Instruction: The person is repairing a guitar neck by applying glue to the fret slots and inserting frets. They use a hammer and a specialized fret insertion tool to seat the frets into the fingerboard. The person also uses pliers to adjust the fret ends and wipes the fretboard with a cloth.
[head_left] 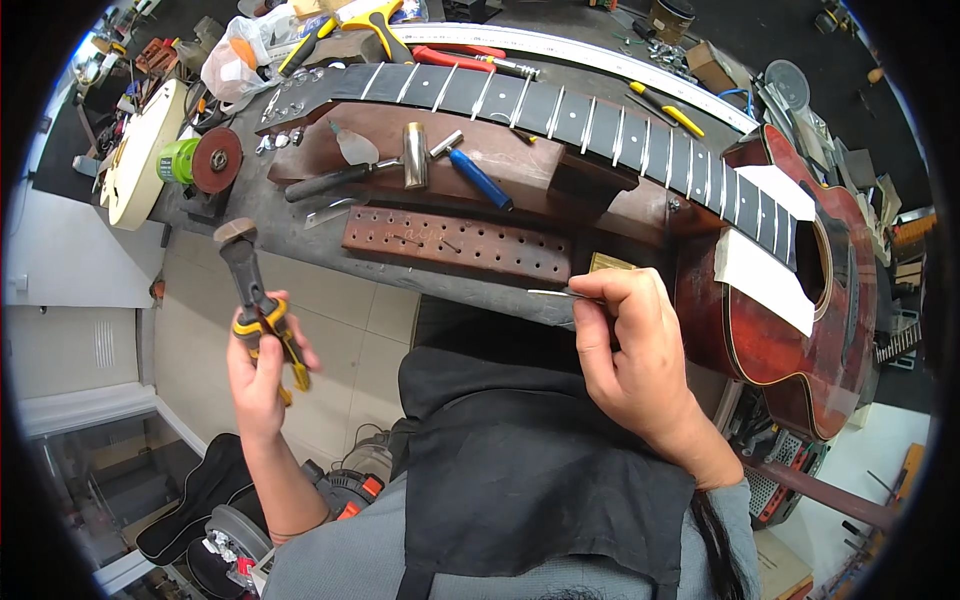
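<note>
My left hand [262,380] is closed round the black-and-yellow handles of end nippers [243,265], held up left of the bench with the head upward. Between the thumb and forefinger of my right hand [640,350] is a thin, short piece of fret wire [552,294], its tip pointing left. Just beyond it lies a dark wooden block [455,243] with rows of holes and a few thin pieces standing in them. Behind, a red-brown acoustic guitar [730,330] lies on the bench, its dark fretboard [540,108] carrying metal frets.
A hammer [414,157] and a blue-handled tool [482,180] lie in front of the neck. White sheets [765,280] cover parts of the guitar top. A green grinder [185,160] stands at left. Red-handled pliers [455,58] and a long ruler [560,45] lie behind the neck.
</note>
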